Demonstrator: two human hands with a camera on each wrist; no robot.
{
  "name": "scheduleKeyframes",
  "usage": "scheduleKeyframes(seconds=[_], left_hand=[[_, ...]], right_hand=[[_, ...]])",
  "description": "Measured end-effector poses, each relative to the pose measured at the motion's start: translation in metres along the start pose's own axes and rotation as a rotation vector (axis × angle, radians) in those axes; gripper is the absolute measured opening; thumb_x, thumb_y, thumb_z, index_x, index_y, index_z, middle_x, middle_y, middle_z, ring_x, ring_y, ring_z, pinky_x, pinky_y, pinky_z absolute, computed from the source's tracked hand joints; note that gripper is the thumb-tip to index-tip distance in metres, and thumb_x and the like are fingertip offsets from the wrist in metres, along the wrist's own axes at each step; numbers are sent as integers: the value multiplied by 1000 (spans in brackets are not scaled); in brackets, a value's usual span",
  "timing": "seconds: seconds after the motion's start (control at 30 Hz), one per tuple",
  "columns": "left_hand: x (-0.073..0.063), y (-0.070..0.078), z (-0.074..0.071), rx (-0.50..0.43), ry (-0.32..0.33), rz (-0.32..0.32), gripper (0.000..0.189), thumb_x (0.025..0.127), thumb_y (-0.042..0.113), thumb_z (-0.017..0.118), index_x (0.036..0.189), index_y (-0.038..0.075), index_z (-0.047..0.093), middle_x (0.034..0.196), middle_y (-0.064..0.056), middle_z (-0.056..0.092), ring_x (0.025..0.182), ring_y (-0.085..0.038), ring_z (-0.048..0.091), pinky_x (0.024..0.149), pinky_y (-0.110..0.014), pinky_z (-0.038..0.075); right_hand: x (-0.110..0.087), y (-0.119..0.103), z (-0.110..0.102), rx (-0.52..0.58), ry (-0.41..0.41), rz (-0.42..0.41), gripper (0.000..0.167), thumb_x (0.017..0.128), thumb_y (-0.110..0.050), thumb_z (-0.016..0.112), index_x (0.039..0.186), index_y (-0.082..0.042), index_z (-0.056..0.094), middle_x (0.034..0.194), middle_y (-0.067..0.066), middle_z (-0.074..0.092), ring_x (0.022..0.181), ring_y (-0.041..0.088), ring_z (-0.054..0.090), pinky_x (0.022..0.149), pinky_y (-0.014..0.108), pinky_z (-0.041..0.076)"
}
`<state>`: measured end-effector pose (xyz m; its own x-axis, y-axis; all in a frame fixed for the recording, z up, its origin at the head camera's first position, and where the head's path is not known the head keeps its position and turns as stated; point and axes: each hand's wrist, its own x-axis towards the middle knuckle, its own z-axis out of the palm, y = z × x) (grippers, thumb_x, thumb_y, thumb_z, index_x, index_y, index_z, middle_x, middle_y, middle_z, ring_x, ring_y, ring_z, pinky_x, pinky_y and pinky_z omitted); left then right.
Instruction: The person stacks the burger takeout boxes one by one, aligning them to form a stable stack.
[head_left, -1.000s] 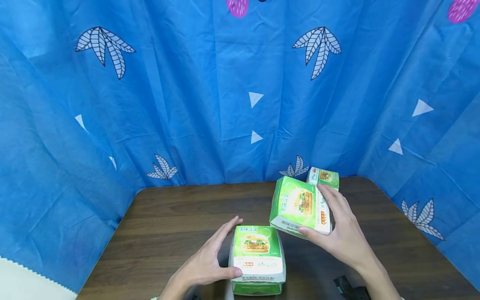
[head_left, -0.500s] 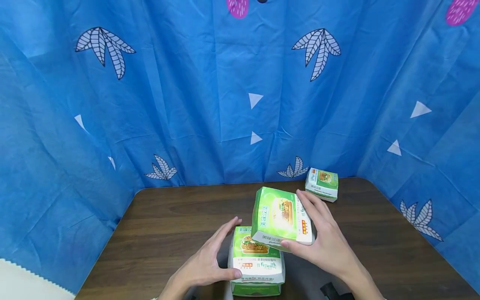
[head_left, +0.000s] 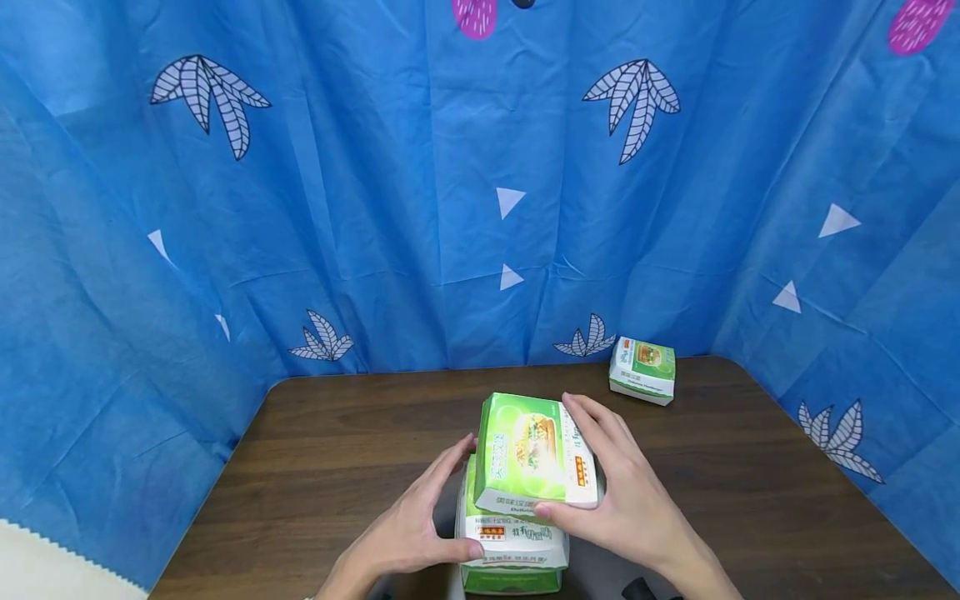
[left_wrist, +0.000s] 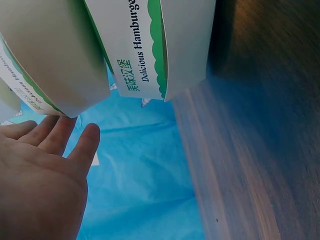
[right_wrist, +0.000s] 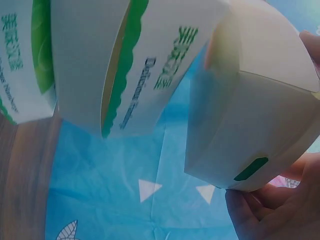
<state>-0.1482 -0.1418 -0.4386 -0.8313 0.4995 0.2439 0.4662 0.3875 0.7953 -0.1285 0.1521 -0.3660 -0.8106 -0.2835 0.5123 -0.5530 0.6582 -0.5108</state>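
A green-and-white paper burger box (head_left: 536, 454), printed with a hamburger, is in my right hand (head_left: 626, 492). Its thumb is at the front edge and its fingers are at the far right corner. The box is tilted over a stack of two similar boxes; whether it touches them, I cannot tell. My left hand (head_left: 412, 521) grips the upper stacked box (head_left: 517, 542) from the left, thumb in front, fingertips tucked behind its edge. Below sits the lower box (head_left: 513, 581), mostly hidden. In the right wrist view, the held box (right_wrist: 260, 115) shows its pale underside.
Another burger box (head_left: 642, 371) stands at the back right of the dark wooden table (head_left: 337, 433). A blue patterned curtain (head_left: 390, 208) closes off the back and sides. A white surface with a scalloped edge (head_left: 60, 567) shows at the lower left.
My right hand has carried its box leftward and down until it is over the stack. The back-right box has come into full view. My left hand has stayed at the stack.
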Motion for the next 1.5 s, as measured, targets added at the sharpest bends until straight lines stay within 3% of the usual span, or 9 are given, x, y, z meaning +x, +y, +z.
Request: scheduleKeyframes(seconds=[0.33,0.87,1.2,1.5], left_hand=[[0,2,-1,9,15,55,119,71,44,91,165,34,18,166,11,31,145,-15,42,115,-47,41],[1,1,0,19,17,23,119,70,45,92,164,39,18,164,14,33,143,-16,42,115,-51,41],[0,3,-1,-22,-4,-33,116,71,47,92,162,44,19,163,17,32,143,-15,40,115,-55,38],[0,0,-1,38,24,51,120,70,46,93,164,37,19,162,12,37,142,-15,43,116,-46,40]], right_hand=[[0,-6,7,40,-28,-59,111,70,-56,91,161,-27,34,160,-8,38,133,10,40,92,44,53],[-4,-10,11,35,-67,-73,108,71,-59,89,160,-28,36,159,-7,40,131,8,42,91,38,53],[-5,-11,11,17,-66,-79,109,70,-59,90,160,-28,37,158,-7,40,132,8,42,93,38,53],[-6,-12,12,14,-75,-70,109,70,-60,89,159,-28,37,158,-6,40,132,9,42,93,38,53]])
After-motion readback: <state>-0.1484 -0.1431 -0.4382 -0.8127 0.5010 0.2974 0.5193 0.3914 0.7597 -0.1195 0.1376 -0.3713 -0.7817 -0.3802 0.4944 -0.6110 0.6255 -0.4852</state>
